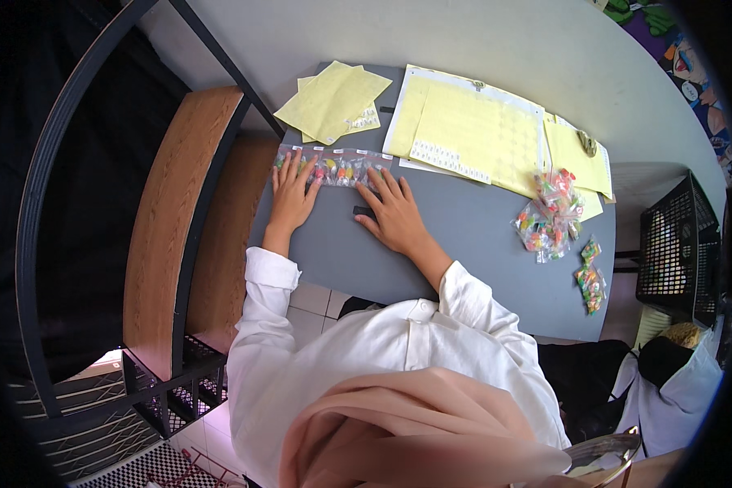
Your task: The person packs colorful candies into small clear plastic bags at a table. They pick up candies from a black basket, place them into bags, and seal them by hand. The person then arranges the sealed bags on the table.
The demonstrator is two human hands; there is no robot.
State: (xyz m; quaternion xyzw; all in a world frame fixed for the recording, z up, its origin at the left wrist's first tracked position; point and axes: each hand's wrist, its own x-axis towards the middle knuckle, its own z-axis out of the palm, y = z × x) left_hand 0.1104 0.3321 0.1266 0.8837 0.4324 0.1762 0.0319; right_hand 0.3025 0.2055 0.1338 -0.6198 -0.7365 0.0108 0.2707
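Note:
A row of small clear zip bags (344, 169), filled with colourful wrapped sweets, lies along the far left of the grey table (335, 256). Small white labels sit along the bags' far edge. My left hand (291, 194) rests palm down with spread fingers over the row's left end. At the right end, my right hand (396, 213) touches the bags with its fingertips, thumb apart on the tabletop. Neither hand is closed around anything. Beside the right thumb is a short dark strip (362, 210). The bags under my fingers are partly hidden.
Yellow sheets (329, 100) overlap at the back left; larger yellow sheets (476, 122) with small labels cover the back right. Heaped sweet bags (549, 219) and a smaller group (590, 277) lie at right. A black crate (668, 250) stands beyond; wooden boards (177, 232) flank the left.

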